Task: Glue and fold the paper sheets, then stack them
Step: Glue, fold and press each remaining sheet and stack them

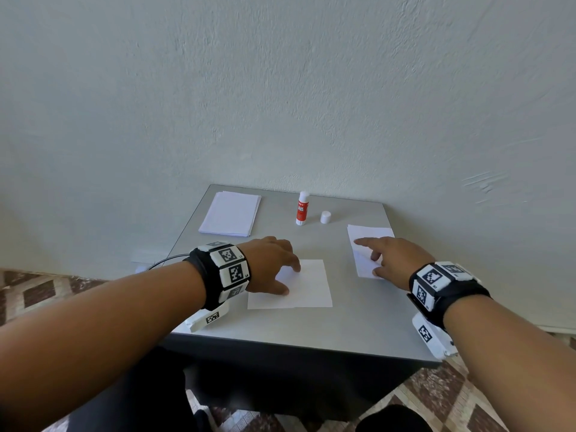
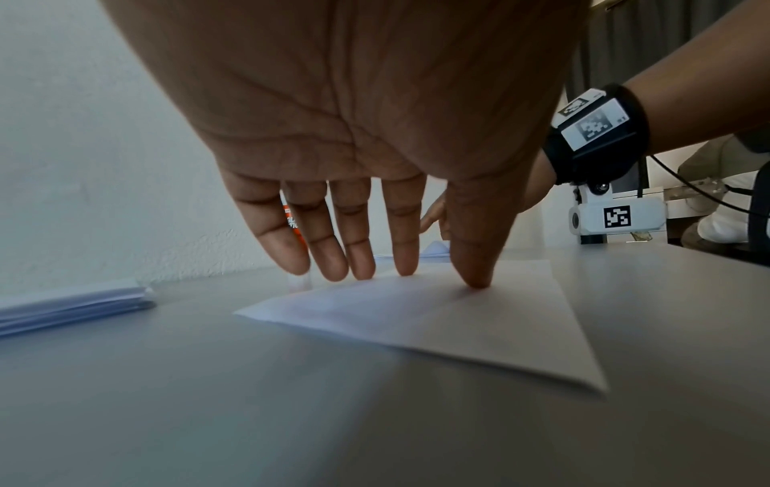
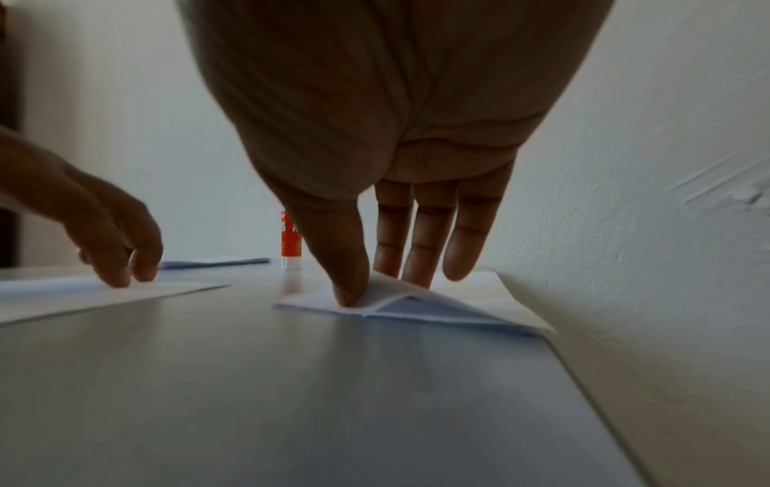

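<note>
Left hand (image 1: 274,266), fingers straight and slightly spread, pressed thumb and fingertips on a flat sheet (image 1: 307,288) lying mid-table (image 1: 280,332), its long axis running left to right. Right hand (image 1: 389,260), fingers extended, held down a folded sheet (image 1: 364,244) near the right edge, long axis running away from the person, top flap lifted. An uncapped glue stick (image 1: 302,208) stood upright beside its cap (image 1: 325,217); the paper stack (image 1: 230,213) lay far left.

Grey table (image 1: 311,332), pale wall (image 1: 280,88), patterned floor (image 1: 452,397)
</note>
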